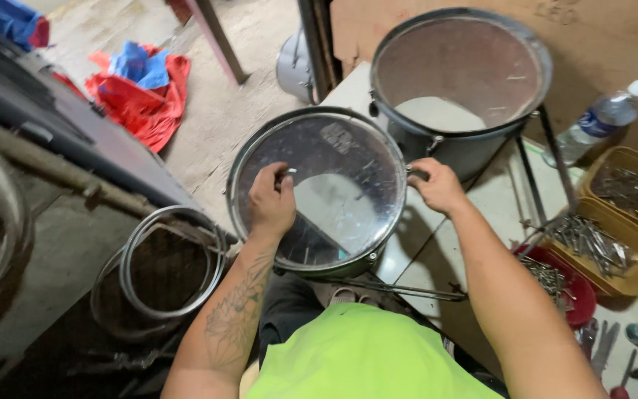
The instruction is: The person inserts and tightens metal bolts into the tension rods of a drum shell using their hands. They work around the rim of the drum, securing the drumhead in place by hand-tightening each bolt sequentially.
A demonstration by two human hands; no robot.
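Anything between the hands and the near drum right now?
No. The left hand rests on the drum head with a small metal piece in its fingers; the right hand grips the rim's right edge.

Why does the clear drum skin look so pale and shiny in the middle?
In the head view, light glares off the clear skin of the near drum, making a pale patch beside the left hand; the right hand casts a soft shadow on the table; edges bend slightly from the wide lens; the screws look a bit blurred.
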